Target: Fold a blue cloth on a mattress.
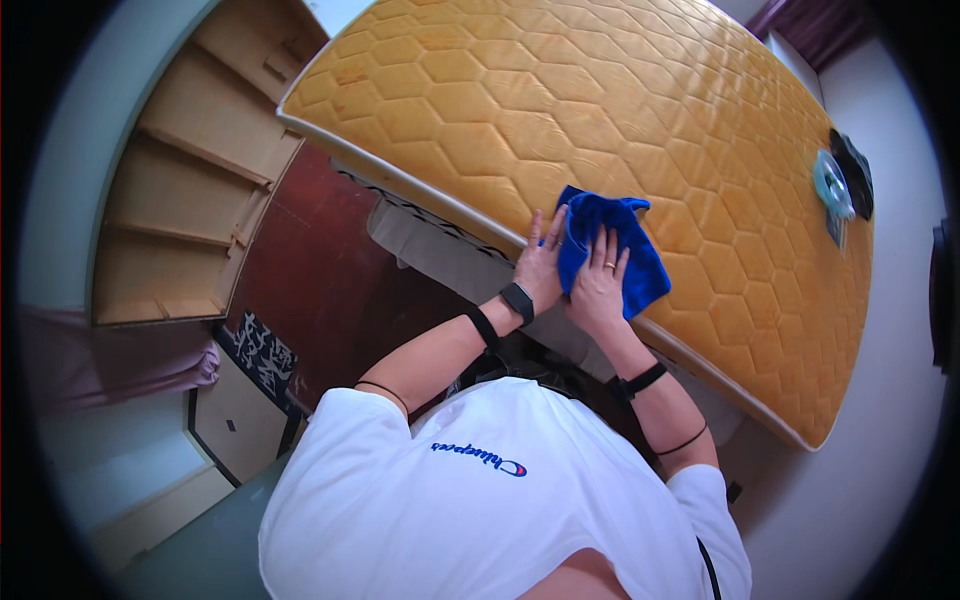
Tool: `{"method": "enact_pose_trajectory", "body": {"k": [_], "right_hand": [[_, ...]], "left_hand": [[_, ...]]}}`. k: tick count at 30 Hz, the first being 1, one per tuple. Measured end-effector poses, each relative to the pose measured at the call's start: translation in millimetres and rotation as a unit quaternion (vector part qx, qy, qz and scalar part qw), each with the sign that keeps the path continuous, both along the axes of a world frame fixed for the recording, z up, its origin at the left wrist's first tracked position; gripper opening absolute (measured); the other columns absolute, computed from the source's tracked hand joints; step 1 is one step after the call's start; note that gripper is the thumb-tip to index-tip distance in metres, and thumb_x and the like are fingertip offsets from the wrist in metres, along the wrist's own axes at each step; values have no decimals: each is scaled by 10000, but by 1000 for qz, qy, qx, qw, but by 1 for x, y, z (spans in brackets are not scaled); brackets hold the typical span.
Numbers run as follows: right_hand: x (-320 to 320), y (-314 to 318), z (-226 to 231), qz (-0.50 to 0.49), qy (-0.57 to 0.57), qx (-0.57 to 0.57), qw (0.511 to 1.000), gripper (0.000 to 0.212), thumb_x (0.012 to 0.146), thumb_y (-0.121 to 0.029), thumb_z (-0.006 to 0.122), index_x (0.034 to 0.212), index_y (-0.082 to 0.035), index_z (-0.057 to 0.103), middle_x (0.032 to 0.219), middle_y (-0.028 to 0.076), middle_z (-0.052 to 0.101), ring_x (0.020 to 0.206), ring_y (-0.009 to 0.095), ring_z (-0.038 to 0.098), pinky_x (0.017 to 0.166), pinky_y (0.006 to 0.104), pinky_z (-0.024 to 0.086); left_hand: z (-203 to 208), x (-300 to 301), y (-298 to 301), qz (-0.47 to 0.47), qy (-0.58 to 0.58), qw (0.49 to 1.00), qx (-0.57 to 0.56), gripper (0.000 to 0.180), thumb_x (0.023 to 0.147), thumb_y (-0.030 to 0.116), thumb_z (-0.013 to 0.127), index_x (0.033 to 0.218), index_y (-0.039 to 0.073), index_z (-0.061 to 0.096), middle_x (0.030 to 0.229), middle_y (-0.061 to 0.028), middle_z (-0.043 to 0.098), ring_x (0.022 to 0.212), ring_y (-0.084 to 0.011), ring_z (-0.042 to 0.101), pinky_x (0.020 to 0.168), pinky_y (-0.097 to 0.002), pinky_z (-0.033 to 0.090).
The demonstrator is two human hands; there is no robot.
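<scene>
Cloth (pixel 610 250), bright blue and bunched, lies on the mattress (pixel 640 110) near its front edge, just in from the pale piping that runs along the side. The right hand (pixel 598 285) lies flat on top of the cloth, its fingers (pixel 606 250) slightly spread and laid over the fabric, a ring on one of them. The left hand (pixel 540 265) rests just beside it on the mattress, touching the cloth's left edge, fingers loosely apart and extended, not pinching anything. Both wrists carry dark bands, the left one a black watch-like strap. The mattress is yellow-orange with a quilted honeycomb pattern and fills the upper part of the view, set at a tilt across it. At its far right edge lie a pale round thing (pixel 832 185) and a black thing (pixel 853 170) touching each other; what they are I cannot tell. To the left stands a wooden shelf (pixel 190 170) with several boards, and below the mattress shows a dark red-brown floor (pixel 310 270).
</scene>
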State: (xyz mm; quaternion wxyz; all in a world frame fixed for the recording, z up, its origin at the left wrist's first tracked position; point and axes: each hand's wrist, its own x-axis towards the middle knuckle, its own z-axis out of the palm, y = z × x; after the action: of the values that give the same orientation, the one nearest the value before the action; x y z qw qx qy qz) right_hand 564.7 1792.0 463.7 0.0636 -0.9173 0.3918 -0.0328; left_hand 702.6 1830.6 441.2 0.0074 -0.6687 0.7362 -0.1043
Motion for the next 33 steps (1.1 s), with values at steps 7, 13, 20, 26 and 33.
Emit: {"method": "enact_pose_trajectory", "body": {"k": [7,13,20,26,33], "right_hand": [[148,-48,16,145,1,-36,989,1082,686,-399,798,1504,144,344,1645,340,135,1552,496,98,1224,670,120],[234,-58,33,188,25,9,982,1137,645,-415,816,1544,84,333,1657,301,180,1560,475,112,1218,687,124],[204,-59,27,177,-8,8,984,1086,648,-391,802,1545,42,369,1658,270,221,1568,431,143,1242,640,123],[123,-53,20,166,-41,-17,985,1041,638,-403,782,1506,48,426,1636,280,248,1555,421,175,1254,593,149],[-34,-28,3,88,-30,-62,994,1013,698,-393,763,1536,31,382,1638,300,230,1565,411,157,1263,576,112]], "left_hand": [[35,140,-15,130,23,987,93,908,898,604,550,1625,123,298,1684,-228,227,1585,-434,24,1206,-726,-2],[15,223,-19,203,22,972,114,1047,792,574,697,1632,113,275,1678,-265,204,1578,-459,-6,1230,-668,-11],[19,197,-22,187,42,974,122,1077,748,561,742,1619,105,301,1660,-297,222,1559,-505,27,1242,-633,43],[18,121,-18,136,40,985,94,1025,773,574,697,1601,88,335,1638,-340,235,1541,-547,58,1240,-635,58],[24,-25,-11,-15,119,992,36,838,820,432,650,1539,56,440,1636,-285,291,1513,-594,80,1230,-670,89]]}}
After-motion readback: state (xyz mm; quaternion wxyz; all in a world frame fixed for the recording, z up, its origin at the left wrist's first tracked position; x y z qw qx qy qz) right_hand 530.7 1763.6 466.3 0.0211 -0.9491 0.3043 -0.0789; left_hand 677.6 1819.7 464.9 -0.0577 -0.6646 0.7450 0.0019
